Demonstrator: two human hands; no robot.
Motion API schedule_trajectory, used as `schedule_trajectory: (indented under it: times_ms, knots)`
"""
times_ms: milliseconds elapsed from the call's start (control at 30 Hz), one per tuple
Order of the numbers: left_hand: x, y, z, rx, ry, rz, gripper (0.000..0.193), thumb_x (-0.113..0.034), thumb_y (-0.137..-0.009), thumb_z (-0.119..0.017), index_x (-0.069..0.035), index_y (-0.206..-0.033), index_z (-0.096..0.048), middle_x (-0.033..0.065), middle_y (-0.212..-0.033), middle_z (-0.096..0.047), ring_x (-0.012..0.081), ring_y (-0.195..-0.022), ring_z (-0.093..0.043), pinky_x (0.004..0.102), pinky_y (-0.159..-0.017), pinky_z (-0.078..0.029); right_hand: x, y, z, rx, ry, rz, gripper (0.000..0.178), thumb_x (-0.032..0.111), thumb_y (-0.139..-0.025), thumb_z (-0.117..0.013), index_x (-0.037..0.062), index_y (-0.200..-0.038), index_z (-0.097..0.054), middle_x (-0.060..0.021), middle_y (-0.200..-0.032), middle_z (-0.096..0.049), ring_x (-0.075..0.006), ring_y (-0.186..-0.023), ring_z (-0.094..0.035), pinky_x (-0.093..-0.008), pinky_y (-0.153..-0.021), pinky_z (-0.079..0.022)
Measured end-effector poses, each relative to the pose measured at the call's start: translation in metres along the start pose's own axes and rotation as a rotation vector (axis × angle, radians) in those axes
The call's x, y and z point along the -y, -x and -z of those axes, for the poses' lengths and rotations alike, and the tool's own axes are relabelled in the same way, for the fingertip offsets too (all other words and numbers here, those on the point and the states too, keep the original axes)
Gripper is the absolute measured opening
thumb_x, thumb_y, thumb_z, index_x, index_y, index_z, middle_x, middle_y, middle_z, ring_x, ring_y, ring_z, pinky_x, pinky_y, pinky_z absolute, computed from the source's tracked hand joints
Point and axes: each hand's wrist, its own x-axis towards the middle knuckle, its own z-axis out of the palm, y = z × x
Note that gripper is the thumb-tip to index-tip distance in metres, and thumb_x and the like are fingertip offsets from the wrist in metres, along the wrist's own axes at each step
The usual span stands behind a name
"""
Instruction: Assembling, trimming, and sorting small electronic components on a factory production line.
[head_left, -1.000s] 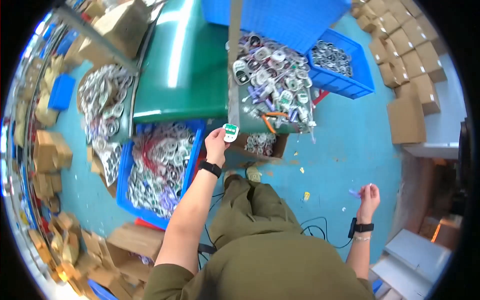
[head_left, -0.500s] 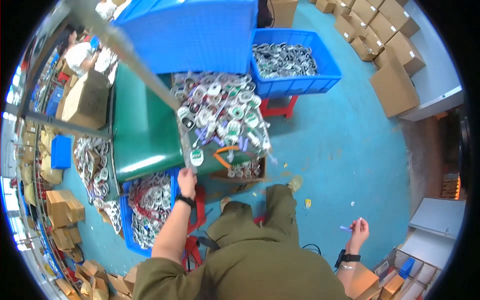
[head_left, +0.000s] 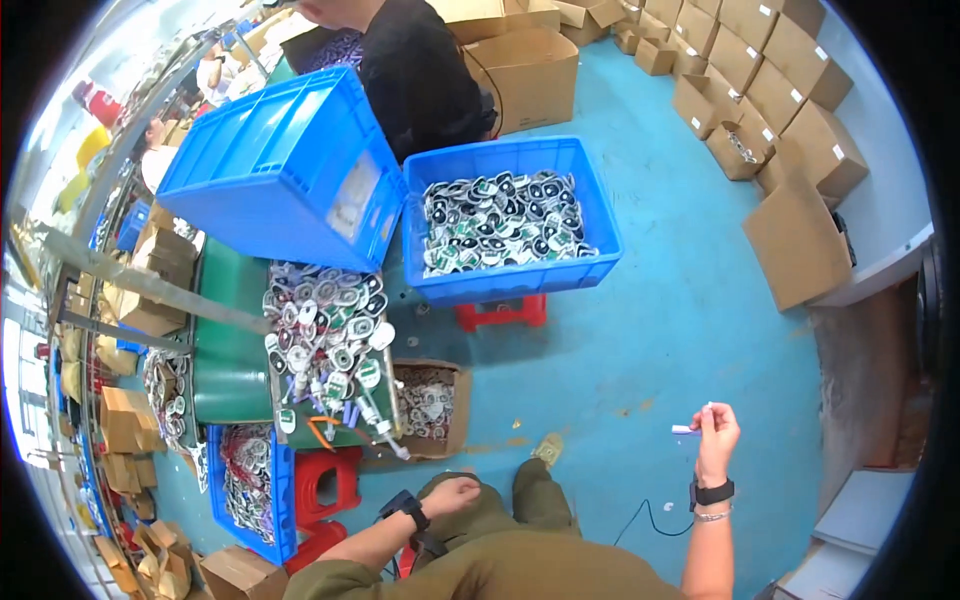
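Note:
My right hand (head_left: pixel 716 440) is raised at the right, away from the table, its fingers pinching a small purple-and-white stick (head_left: pixel 684 430). Near my knee, my left hand (head_left: pixel 455 495) has its fingers drawn together, and nothing shows in them. Ahead and left, many round white, green and black parts (head_left: pixel 325 320) are heaped on the end of the work table. Along the near edge of that heap are several purple sticks (head_left: pixel 351 414), an orange-handled tool (head_left: pixel 321 434) and a clear-and-white syringe-like piece (head_left: pixel 380 422).
A blue crate (head_left: pixel 590 272) of similar parts stands on a red stool (head_left: pixel 505 312). Another tall blue crate (head_left: pixel 270 215) rests behind the heap. Below the table are a carton (head_left: pixel 460 405) and a blue bin (head_left: pixel 285 500). A person in black (head_left: pixel 425 85) sits beyond; cartons (head_left: pixel 790 200) stack at right.
My view has swung right. My left hand has drawn back from the table edge toward my lap. The right hand still holds the stick, and the person in black has come into view.

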Motion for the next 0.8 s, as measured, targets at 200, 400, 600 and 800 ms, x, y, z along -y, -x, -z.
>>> schedule_trajectory:
  times_ms: [200,400,600,800]
  knots:
    - [-0.083,-0.051,-0.004,-0.149,0.138,-0.218,0.032,-0.02,-0.084,-0.052,0.002,-0.107,-0.049,0.0068,-0.09,-0.058,0.0115,-0.077,-0.056,0.0244,-0.07,-0.045,-0.009,-0.046,-0.055,0.388,0.011,-0.122,0.009,0.008,-0.083,-0.049,0.0009,-0.078,-0.049,-0.0057,-0.061,-0.057,-0.0115,-0.056,-0.057,-0.0242,-0.054,-0.048]
    - [-0.066,-0.089,0.033,-0.264,-0.062,-0.193,0.038,-0.028,-0.081,-0.054,-0.001,-0.107,-0.051,0.0092,-0.089,-0.059,0.0155,-0.082,-0.057,0.028,-0.071,-0.045,0.016,-0.131,-0.078,0.473,0.057,-0.087,0.008,0.006,-0.083,-0.049,-0.0013,-0.079,-0.048,-0.0072,-0.062,-0.058,-0.0115,-0.057,-0.057,-0.0237,-0.055,-0.049]
    - [-0.172,-0.144,0.041,-0.156,-0.384,-0.175,0.046,-0.039,-0.081,-0.049,-0.003,-0.11,-0.049,0.0151,-0.096,-0.058,0.0289,-0.09,-0.055,0.0341,-0.077,-0.043,0.017,-0.246,-0.022,0.332,0.173,-0.124,0.007,0.005,-0.082,-0.049,-0.0012,-0.08,-0.048,-0.0065,-0.061,-0.055,-0.0109,-0.052,-0.054,-0.0225,-0.049,-0.046]
    - [-0.308,-0.199,0.025,-0.142,-0.308,-0.244,0.044,-0.035,-0.081,-0.05,-0.003,-0.111,-0.048,0.0152,-0.1,-0.057,0.0286,-0.092,-0.054,0.034,-0.078,-0.043,-0.015,-0.383,0.031,0.174,0.174,-0.091,0.008,0.007,-0.084,-0.047,0.0013,-0.079,-0.046,-0.0063,-0.062,-0.056,-0.0109,-0.052,-0.054,-0.0224,-0.05,-0.045]
